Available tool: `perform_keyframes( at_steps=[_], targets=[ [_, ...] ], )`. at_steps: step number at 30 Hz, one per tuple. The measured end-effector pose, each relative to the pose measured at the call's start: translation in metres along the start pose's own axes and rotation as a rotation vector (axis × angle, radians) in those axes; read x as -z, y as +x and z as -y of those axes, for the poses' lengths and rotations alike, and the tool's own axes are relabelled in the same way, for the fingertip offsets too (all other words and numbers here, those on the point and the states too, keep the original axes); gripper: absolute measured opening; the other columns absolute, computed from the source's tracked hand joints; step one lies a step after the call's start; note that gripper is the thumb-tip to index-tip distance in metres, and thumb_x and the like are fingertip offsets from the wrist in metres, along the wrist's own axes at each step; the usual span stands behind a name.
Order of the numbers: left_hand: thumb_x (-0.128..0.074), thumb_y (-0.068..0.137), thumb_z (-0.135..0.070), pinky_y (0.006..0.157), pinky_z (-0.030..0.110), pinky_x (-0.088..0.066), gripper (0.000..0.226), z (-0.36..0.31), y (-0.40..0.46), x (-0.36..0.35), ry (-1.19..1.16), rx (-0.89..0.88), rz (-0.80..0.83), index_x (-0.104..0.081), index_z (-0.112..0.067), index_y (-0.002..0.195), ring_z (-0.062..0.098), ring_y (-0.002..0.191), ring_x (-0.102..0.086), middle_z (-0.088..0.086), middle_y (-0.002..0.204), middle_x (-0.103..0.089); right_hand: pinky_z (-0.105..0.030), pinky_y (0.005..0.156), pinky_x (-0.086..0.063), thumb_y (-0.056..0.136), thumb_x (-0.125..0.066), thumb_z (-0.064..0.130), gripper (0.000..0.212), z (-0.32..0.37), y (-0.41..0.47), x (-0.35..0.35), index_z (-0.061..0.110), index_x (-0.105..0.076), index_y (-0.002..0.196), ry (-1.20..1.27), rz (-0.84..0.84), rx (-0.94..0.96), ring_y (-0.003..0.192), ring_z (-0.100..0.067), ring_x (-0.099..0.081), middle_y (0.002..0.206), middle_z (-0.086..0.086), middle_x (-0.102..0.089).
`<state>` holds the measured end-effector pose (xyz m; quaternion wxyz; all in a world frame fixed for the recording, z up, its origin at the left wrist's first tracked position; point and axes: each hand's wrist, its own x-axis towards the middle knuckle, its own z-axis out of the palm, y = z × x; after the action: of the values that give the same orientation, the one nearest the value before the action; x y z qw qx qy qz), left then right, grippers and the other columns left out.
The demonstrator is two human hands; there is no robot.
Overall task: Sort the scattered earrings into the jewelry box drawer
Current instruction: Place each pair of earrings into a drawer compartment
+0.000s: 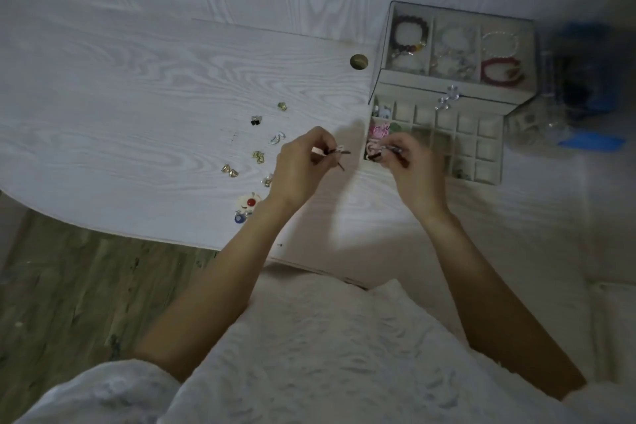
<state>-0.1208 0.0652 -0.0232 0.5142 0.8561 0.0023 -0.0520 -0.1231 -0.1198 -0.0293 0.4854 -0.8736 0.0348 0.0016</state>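
Observation:
A beige jewelry box [457,89] stands at the back right of the white table, its gridded drawer [478,148] pulled out toward me. Pink pieces [378,131] lie in the drawer's left compartments. My left hand [299,169] pinches a small dark dangling earring [335,153] above the table, just left of the drawer. My right hand [413,165] pinches a matching dark earring [387,151] over the drawer's front left corner. Several earring pairs lie scattered left of my hands: black [255,120], gold [282,106], silver [277,138], gold [258,157] and gold [230,170].
The box's glass lid [457,45] shows bracelets beneath it. A round cable hole [359,62] sits in the table behind my hands. A red and white piece [249,203] and a blue one [240,217] lie near the table's front edge. Blurred blue and dark items [585,86] stand right of the box.

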Motion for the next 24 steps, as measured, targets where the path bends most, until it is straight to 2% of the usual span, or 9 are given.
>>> perform_keyframes(
  at_steps=[5,8,10,13,16,19,22,24],
  targets=[
    [-0.067,0.083,-0.009,0.066,0.009,-0.048,0.012,-0.034,0.044,-0.025,-0.124,-0.053,0.000,-0.057,-0.015,0.081,-0.003,0.070,-0.062,-0.011,0.078,-0.062,-0.033,0.087,-0.053,0.089,-0.058,0.007,0.014,-0.002,0.049,0.026,0.016,-0.063,0.097,0.039,-0.123,-0.032,0.092,-0.012,-0.063,0.093,0.007,-0.063],
    [-0.067,0.082,-0.007,0.069,0.018,-0.054,0.010,-0.046,0.073,-0.048,-0.114,-0.074,0.014,-0.058,-0.013,0.083,0.005,0.074,-0.064,-0.004,0.082,-0.065,-0.033,0.085,-0.053,0.088,-0.057,0.005,0.015,-0.005,0.069,0.034,0.019,-0.061,0.093,0.040,-0.181,-0.037,0.090,-0.014,-0.064,0.092,0.005,-0.064],
    [-0.065,0.081,-0.004,0.074,0.027,-0.055,0.011,-0.046,0.087,-0.063,-0.053,-0.104,0.029,-0.060,-0.013,0.085,0.010,0.078,-0.065,-0.005,0.083,-0.065,-0.035,0.086,-0.053,0.087,-0.057,0.004,0.015,-0.010,0.076,0.035,0.016,-0.062,0.094,0.007,-0.215,-0.033,0.090,-0.013,-0.062,0.092,0.005,-0.064],
    [-0.063,0.079,-0.003,0.078,0.030,-0.054,0.013,-0.038,0.104,-0.085,0.080,-0.198,0.045,-0.064,-0.014,0.085,0.014,0.085,-0.066,-0.006,0.090,-0.069,-0.038,0.083,-0.054,0.087,-0.056,0.006,0.013,-0.019,0.081,0.037,0.012,-0.063,0.097,-0.073,-0.243,-0.008,0.089,-0.017,-0.064,0.093,-0.001,-0.067],
    [-0.064,0.077,-0.003,0.074,0.027,-0.052,0.015,-0.025,0.113,-0.098,0.211,-0.288,0.055,-0.068,-0.012,0.089,0.019,0.082,-0.067,0.001,0.095,-0.072,-0.030,0.078,-0.051,0.088,-0.057,0.008,0.015,-0.021,0.082,0.038,0.007,-0.064,0.101,-0.175,-0.246,0.018,0.089,-0.021,-0.065,0.095,-0.009,-0.070],
    [-0.064,0.074,-0.005,0.072,0.032,-0.054,0.028,-0.020,0.118,-0.102,0.297,-0.300,0.103,-0.067,-0.017,0.099,0.022,0.082,-0.067,0.003,0.095,-0.072,-0.021,0.070,-0.041,0.088,-0.057,0.009,0.016,-0.022,0.084,0.035,0.005,-0.064,0.102,-0.251,-0.263,0.051,0.086,-0.023,-0.065,0.093,-0.012,-0.070],
    [-0.062,0.074,-0.006,0.075,0.036,-0.054,0.036,-0.020,0.119,-0.100,0.328,-0.306,0.147,-0.065,-0.018,0.108,0.024,0.087,-0.067,0.004,0.100,-0.072,-0.015,0.062,-0.030,0.088,-0.057,0.007,0.014,-0.024,0.087,0.031,0.003,-0.063,0.099,-0.268,-0.285,0.092,0.076,-0.024,-0.063,0.086,-0.015,-0.069],
    [-0.058,0.076,-0.003,0.078,0.035,-0.055,0.037,-0.021,0.117,-0.093,0.297,-0.296,0.125,-0.064,-0.016,0.110,0.024,0.090,-0.067,0.005,0.102,-0.072,-0.015,0.062,-0.031,0.088,-0.056,0.007,0.013,-0.024,0.088,0.027,0.002,-0.063,0.098,-0.270,-0.291,0.085,0.075,-0.024,-0.063,0.085,-0.015,-0.069]
  ],
)
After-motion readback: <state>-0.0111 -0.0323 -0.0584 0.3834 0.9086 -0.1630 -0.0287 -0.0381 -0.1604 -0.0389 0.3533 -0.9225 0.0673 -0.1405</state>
